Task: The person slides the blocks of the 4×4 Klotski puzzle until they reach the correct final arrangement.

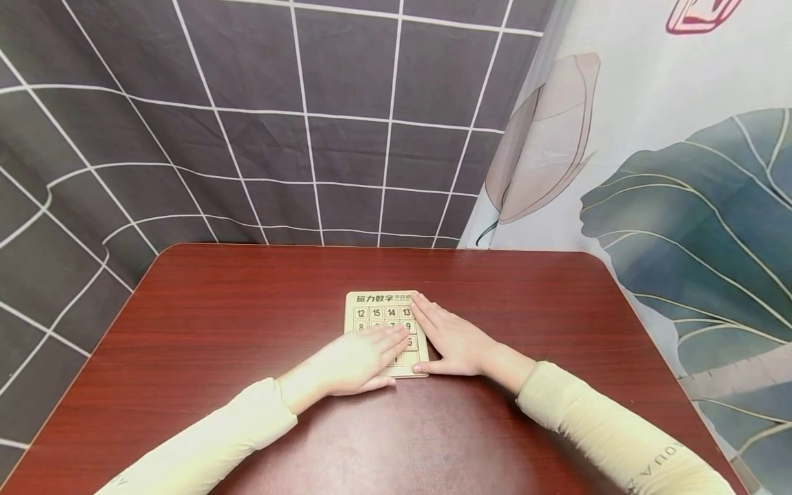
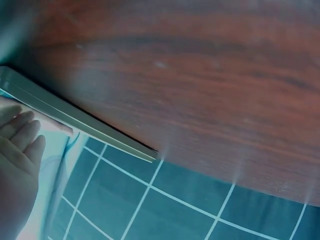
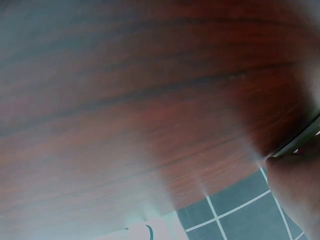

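Observation:
A pale number sliding puzzle (image 1: 360,311) lies flat on the table, with several numbered tiles in its frame and dark lettering along its far edge. My left hand (image 1: 355,361) lies over the near part of it, fingers straight and on or just above the tiles, hiding several of them. Along the puzzle's right side, my right hand (image 1: 460,344) rests with straight fingers at the far right corner and the thumb at the near right corner. From the left wrist view, the puzzle's side edge (image 2: 75,116) shows beside the left fingers (image 2: 25,137). Part of the right hand (image 3: 297,187) appears in the right wrist view.
The reddish-brown wooden table (image 1: 247,295) extends around the puzzle, with rounded far corners. Behind it hangs a dark grey curtain with white grid lines (image 1: 346,151). A pale leaf-patterned curtain (image 1: 668,227) hangs on the right.

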`<control>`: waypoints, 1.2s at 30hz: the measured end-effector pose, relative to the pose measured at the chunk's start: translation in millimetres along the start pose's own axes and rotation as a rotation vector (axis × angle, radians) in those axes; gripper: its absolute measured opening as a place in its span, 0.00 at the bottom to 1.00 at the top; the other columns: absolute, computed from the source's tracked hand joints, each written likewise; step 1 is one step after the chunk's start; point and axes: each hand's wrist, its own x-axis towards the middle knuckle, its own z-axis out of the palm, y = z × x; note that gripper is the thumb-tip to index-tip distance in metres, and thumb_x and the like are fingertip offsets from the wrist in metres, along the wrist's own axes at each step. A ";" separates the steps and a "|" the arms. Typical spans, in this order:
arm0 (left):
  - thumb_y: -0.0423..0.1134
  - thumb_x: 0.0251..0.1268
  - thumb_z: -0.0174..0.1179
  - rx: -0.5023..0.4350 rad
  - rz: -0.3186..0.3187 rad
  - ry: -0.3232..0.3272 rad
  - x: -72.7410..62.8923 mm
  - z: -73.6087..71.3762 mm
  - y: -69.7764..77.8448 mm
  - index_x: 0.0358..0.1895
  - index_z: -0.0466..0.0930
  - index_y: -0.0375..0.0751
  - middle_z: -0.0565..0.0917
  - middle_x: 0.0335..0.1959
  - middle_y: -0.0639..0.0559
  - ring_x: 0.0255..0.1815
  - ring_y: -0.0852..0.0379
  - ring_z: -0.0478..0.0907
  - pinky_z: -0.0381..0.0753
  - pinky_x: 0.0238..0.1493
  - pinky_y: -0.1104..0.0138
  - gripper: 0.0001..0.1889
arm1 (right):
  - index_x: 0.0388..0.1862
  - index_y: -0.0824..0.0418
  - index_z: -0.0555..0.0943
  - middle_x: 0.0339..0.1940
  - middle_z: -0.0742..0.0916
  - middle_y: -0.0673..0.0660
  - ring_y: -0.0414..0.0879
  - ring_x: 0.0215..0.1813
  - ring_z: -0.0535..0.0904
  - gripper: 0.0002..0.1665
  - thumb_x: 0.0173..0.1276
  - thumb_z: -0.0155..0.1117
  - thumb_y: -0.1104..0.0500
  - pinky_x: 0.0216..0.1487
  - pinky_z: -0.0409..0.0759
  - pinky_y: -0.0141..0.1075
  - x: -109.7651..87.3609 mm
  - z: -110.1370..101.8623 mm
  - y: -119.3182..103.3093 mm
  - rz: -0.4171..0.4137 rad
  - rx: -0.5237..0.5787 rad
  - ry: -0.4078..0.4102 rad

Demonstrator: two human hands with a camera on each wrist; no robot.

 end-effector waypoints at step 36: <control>0.56 0.83 0.50 -0.030 -0.050 -0.038 10.7 -0.2 -21.2 0.78 0.72 0.39 0.74 0.79 0.45 0.81 0.50 0.72 0.71 0.82 0.58 0.32 | 0.86 0.72 0.50 0.90 0.51 0.68 0.61 0.90 0.50 0.67 0.71 0.62 0.27 0.87 0.61 0.53 -0.9 1.3 1.7 -0.015 -0.031 0.010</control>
